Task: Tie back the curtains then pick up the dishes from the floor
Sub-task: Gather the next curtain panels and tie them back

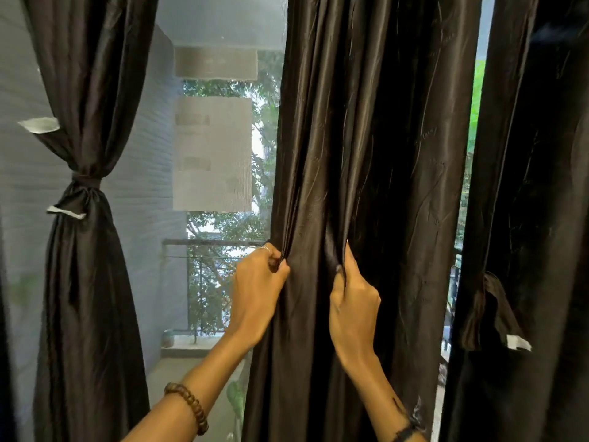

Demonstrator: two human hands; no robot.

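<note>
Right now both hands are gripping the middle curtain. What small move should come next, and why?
Probably draw the two hands together to bunch the fabric. The left hand pinches the middle curtain at its left edge and the right hand grips a fold further in, yet it hangs loose with no band around it, while the left curtain is already cinched by a tie.

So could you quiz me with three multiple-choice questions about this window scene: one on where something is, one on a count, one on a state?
1. Where is the tied curtain?
A. far left
B. middle
C. not shown

2. How many hands grip the middle curtain?
A. none
B. one
C. two

3. The middle curtain is:
A. tied back
B. hanging loose
C. lying on the floor

Answers:
1 A, a band cinches the far-left panel.
2 C, the left hand pinches its edge and the right hand a fold.
3 B, no band circles it.
</note>
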